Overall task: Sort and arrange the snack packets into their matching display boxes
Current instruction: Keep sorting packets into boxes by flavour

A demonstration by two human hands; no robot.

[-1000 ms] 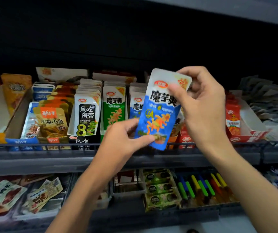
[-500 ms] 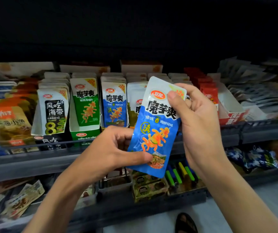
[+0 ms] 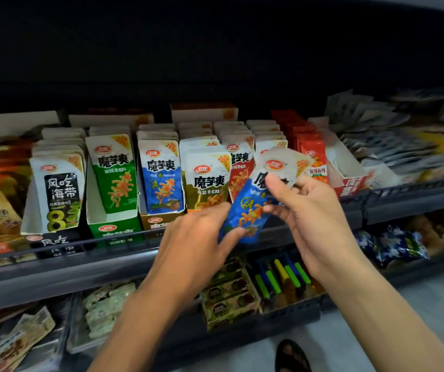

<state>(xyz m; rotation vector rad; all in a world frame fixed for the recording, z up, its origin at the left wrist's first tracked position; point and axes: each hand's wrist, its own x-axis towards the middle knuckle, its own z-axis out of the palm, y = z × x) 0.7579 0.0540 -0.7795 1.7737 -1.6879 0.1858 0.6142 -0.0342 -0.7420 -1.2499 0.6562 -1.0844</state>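
The left hand (image 3: 196,245) pinches the lower corner of a blue-and-white foil snack packet (image 3: 245,210). The right hand (image 3: 312,210) pinches its upper half, probably to steady it face-forward for slotting in. The packet hangs tilted just before the front edge of the dark metal shelf (image 3: 54,275). Behind, mid-shelf, a row of matching blue packets (image 3: 162,178), its likely destination, stands between green packets (image 3: 113,170) and olive-brown packets (image 3: 207,181).

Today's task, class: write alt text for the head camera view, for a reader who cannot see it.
A person's right hand and left hand hold a blue snack packet before a shop shelf, the right pinching its top, the left its lower edge. Behind it, display boxes hold upright rows of similar packets in green, blue, olive and red.
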